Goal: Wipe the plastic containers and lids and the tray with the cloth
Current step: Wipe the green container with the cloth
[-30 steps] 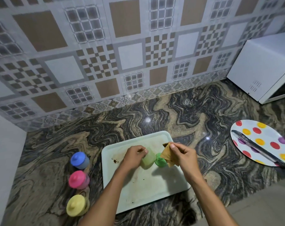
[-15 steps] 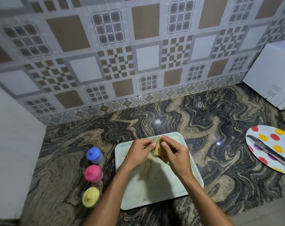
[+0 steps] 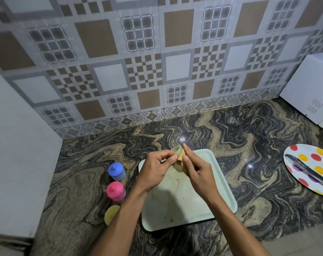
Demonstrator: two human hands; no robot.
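Observation:
My left hand [image 3: 157, 169] holds a small pale green container [image 3: 177, 152] above the far part of the stained mint tray [image 3: 221, 185]. My right hand [image 3: 195, 169] pinches a tan cloth [image 3: 182, 158] pressed against that container. Left of the tray, in a row on the counter, stand a blue-lidded container [image 3: 116, 171], a pink-lidded container [image 3: 116, 191] and a yellow-lidded container [image 3: 111, 214], the last partly behind my left forearm. The green lid seen earlier is hidden.
A white plate with coloured dots [image 3: 310, 169] lies at the right with dark tongs [image 3: 308, 170] on it. A white appliance [image 3: 310, 89] stands at the back right. A white block [image 3: 18, 154] borders the counter's left side. The tiled wall runs behind.
Both hands have lifted the green container and cloth off the tray and brought them closer together. The camera view has shifted left and nearer.

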